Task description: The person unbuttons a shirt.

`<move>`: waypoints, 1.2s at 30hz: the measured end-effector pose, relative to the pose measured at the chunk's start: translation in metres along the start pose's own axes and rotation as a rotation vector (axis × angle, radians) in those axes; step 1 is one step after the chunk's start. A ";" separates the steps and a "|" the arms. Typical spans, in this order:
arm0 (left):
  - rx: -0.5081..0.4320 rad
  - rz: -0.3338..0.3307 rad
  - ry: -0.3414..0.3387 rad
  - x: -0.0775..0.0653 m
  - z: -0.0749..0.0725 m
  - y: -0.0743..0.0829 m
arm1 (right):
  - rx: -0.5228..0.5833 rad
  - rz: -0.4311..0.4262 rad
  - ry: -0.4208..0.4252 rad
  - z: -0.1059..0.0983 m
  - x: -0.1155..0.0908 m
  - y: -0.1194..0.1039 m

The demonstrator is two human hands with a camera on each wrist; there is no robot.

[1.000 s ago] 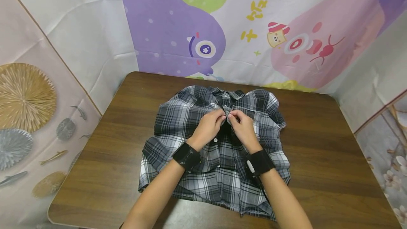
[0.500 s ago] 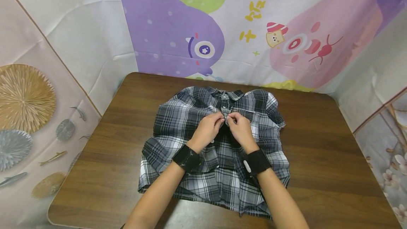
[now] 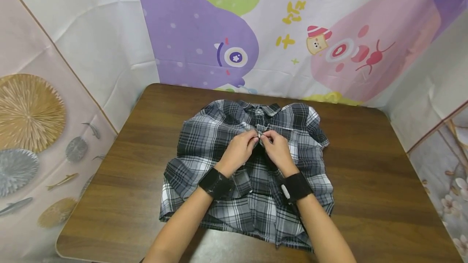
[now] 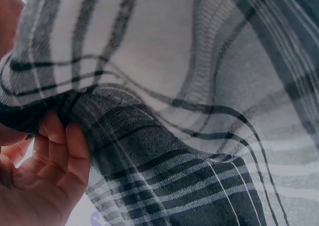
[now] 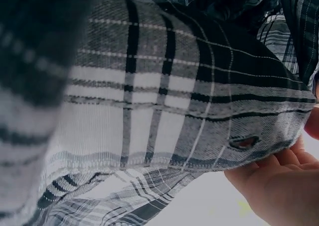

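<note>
A grey, black and white plaid button-up shirt (image 3: 204, 133) lies front up on the table, its collar (image 3: 272, 110) toward the far side. Over the upper front opening, my left hand (image 3: 237, 151) pinches one edge of the shirt between thumb and fingers. My right hand (image 3: 278, 149) pinches the facing edge, fingertips almost meeting the left ones. A small white spot shows between them. The right wrist view has a slit-like buttonhole (image 5: 244, 142) in the cloth, close to the right fingers (image 5: 279, 178). Raised plaid cloth fills most of the left wrist view, beside the left fingers (image 4: 65, 146).
The brown wooden table (image 3: 373, 182) extends past the shirt on both sides. A cartoon-printed cloth (image 3: 197, 44) hangs behind its far edge. Pale printed drapes stand at the left and right. Each wrist wears a black band (image 3: 215, 182).
Both hands have drawn slightly closer together and a little toward the near side, still pinching the shirt front. A white button beside the left hand, visible earlier, is now hidden.
</note>
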State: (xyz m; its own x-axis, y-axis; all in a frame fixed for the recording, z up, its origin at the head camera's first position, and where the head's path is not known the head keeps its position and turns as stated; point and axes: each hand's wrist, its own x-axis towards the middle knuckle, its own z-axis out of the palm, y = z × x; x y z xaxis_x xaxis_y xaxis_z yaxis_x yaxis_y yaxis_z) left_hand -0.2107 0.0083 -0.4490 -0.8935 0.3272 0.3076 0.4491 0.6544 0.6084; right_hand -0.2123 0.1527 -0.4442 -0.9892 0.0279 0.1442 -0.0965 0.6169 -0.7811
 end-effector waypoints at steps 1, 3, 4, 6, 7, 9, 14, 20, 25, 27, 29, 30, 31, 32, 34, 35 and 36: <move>0.000 -0.001 -0.001 0.000 0.000 -0.001 | 0.002 -0.001 0.002 -0.001 0.000 0.000; -0.006 -0.005 -0.003 0.000 -0.001 -0.002 | -0.001 -0.005 0.004 -0.002 -0.002 -0.001; -0.007 -0.007 -0.003 -0.001 -0.001 -0.002 | -0.001 -0.007 0.006 -0.003 -0.002 -0.001; -0.016 -0.012 -0.003 -0.001 -0.002 -0.003 | -0.004 -0.018 0.010 -0.005 -0.003 -0.001; -0.020 -0.014 -0.002 -0.001 -0.002 -0.004 | -0.009 -0.024 0.013 -0.006 -0.004 0.000; -0.018 -0.010 0.002 -0.002 -0.003 -0.005 | -0.006 -0.033 0.017 -0.007 -0.005 0.000; -0.009 -0.004 0.008 -0.004 -0.005 -0.007 | -0.017 -0.031 0.010 -0.012 -0.008 0.002; -0.026 -0.038 -0.022 -0.008 -0.007 -0.010 | -0.042 0.010 -0.009 -0.016 -0.012 0.006; -0.020 -0.061 -0.036 -0.011 -0.007 -0.014 | -0.056 0.033 -0.025 -0.019 -0.017 0.009; -0.019 -0.071 -0.045 -0.012 -0.007 -0.016 | -0.066 0.027 -0.027 -0.020 -0.019 0.011; -0.016 -0.078 -0.058 -0.014 -0.007 -0.017 | -0.077 0.017 -0.032 -0.020 -0.021 0.014; -0.013 -0.083 -0.067 -0.015 -0.006 -0.018 | -0.081 0.013 -0.037 -0.020 -0.022 0.016; -0.013 -0.087 -0.077 -0.016 -0.006 -0.018 | -0.089 0.007 -0.043 -0.021 -0.022 0.018; -0.015 -0.093 -0.088 -0.017 -0.006 -0.019 | -0.100 0.003 -0.050 -0.021 -0.023 0.019; -0.015 -0.106 -0.107 -0.019 -0.006 -0.020 | -0.124 0.002 -0.069 -0.022 -0.025 0.023; -0.014 -0.112 -0.114 -0.020 -0.006 -0.021 | -0.139 0.004 -0.079 -0.022 -0.026 0.024; -0.010 -0.119 -0.122 -0.021 -0.006 -0.022 | -0.156 0.008 -0.088 -0.022 -0.027 0.026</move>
State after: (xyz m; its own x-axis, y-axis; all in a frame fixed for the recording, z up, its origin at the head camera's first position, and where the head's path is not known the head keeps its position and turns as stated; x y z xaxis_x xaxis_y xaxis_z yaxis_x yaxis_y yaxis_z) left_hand -0.2012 -0.0168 -0.4645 -0.9337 0.3286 0.1421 0.3395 0.6870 0.6425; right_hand -0.1857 0.1850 -0.4552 -0.9963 -0.0317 0.0795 -0.0773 0.7319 -0.6771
